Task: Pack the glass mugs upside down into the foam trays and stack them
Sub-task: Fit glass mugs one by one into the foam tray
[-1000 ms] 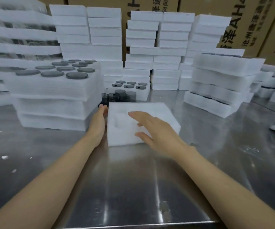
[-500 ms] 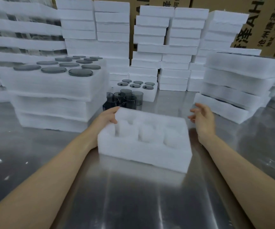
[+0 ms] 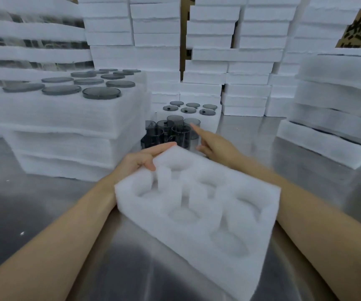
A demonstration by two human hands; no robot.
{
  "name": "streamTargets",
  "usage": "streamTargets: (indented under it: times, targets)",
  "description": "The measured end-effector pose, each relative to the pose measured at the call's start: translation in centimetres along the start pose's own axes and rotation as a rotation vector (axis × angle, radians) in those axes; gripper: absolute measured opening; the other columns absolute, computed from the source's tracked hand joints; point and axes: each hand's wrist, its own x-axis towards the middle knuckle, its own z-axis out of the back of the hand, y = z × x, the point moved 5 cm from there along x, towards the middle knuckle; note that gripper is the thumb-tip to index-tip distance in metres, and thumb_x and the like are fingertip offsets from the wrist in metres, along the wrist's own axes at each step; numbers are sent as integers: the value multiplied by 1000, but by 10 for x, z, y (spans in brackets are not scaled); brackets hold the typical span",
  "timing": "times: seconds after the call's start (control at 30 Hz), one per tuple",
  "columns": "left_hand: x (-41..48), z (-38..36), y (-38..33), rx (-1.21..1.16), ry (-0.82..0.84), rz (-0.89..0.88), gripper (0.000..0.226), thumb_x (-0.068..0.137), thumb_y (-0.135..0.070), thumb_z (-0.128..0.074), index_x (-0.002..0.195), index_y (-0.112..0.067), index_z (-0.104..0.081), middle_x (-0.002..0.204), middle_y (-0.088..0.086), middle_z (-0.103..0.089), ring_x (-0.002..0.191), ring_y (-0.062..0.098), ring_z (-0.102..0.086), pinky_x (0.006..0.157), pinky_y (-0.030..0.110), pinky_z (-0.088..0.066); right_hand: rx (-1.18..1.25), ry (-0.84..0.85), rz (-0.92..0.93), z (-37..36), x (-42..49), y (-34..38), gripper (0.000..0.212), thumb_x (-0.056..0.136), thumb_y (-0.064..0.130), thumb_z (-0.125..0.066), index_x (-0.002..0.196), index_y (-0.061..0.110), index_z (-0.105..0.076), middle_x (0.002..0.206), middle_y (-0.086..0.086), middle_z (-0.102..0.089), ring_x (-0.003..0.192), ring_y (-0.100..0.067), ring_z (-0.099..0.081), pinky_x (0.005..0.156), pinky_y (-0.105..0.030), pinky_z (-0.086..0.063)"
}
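Foam tray (image 3: 210,205) empty, pockets up, lying skewed on steel table (image 3: 44,213) between both forearms; dragged much nearer than half a second ago, and far nearer than a second ago, when sitting well out with the right palm on top; six round pockets now in easy reach, none filled.

Left hand (image 3: 140,160) gripping the far left corner; thumb hooked over the edge toward the nearest pocket, fingers laid along the far side; same corner as before, so probably only steadying now.

Right hand (image 3: 216,144) off the tray and holding nothing; index finger (image 3: 197,129) stretched out, other fingers loosely curled; hung apart beside the tray's right end half a second ago, now reaching past its far edge toward glass mugs (image 3: 173,131).

Mugs dark, standing in a tight cluster on the table just behind the tray and in front of small packed tray (image 3: 188,109); fingertip overlapping the nearest mug, contact impossible to tell.

Meaning for the task, as a judgement: tray positioning finished, filling about to start; each mug to be turned rim down into a pocket; finished tray likely bound for packed stack (image 3: 66,118) at the left.
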Motion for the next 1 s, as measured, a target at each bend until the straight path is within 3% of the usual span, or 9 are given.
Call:
streamTargets:
  times: [0.07,0.2,0.33,0.5,0.63,0.73,0.83,0.93,1.0]
  targets:
    - [0,0,1,-9,-4,11,75,62,1,-31,131,-14,-55,132,14,-60,121,35,-55,103,45,-40,-77,57,23,-3,3,0,68,97,18,-47,152,35,-11,83,2,-50,75,-15,-46,61,-24,-33]
    - [-1,-2,0,-20,4,6,72,61,0,-32,126,-15,-58,129,12,-63,113,31,-60,96,41,-44,-55,60,30,-7,5,2,58,95,20,-49,148,27,-28,72,7,-51,73,-17,-49,63,-30,-37]
    - [-1,-2,-1,-6,-24,4,69,66,4,-28,123,-15,-61,132,14,-60,121,34,-55,107,47,-35,74,-7,-79,-6,3,-6,36,95,22,-54,127,16,-40,71,-3,-58,71,-21,-53,66,-35,-44]
    - [-2,-2,0,12,-45,-7,68,72,7,-22,122,-16,-62,129,12,-62,120,34,-56,107,46,-37,110,-42,-77,-2,0,-6,12,93,17,-56,104,11,-55,70,10,-50,71,-22,-57,64,-31,-43]
    - [-4,-3,-1,17,-47,-31,66,73,9,-22,117,-17,-65,123,9,-67,109,26,-64,93,35,-47,410,-200,-248,16,-11,-13,2,92,12,-60,94,11,-59,63,2,-55,54,-8,-49,53,-20,-43]
    - [-6,-3,-4,57,-118,-62,63,73,7,-27,120,-17,-62,125,6,-64,109,22,-62,90,31,-49,757,-386,-444,36,-38,-23,12,94,9,-57,85,17,-56,62,-4,-52,43,-2,-46,46,-16,-42]
    - [-9,-4,-7,76,-184,-89,62,69,3,-33,124,-16,-57,120,3,-64,98,12,-66,79,23,-52,1073,-528,-571,51,-75,-29,9,95,10,-57,87,14,-58,66,-6,-52,50,-5,-52,54,-19,-48]
    - [-10,-7,-7,36,-263,-115,64,68,0,-38,130,-10,-52,107,0,-65,81,8,-69,65,17,-53,1230,-596,-625,64,-107,-26,13,96,13,-55,83,14,-57,70,-3,-60,64,-11,-62,62,-21,-51]
    - [-8,-9,-4,8,-345,-129,62,75,6,-37,135,-6,-47,108,2,-63,89,14,-65,73,22,-53,1343,-616,-666,75,-119,-18,15,97,14,-50,83,13,-56,69,-2,-65,69,-15,-65,62,-21,-50]
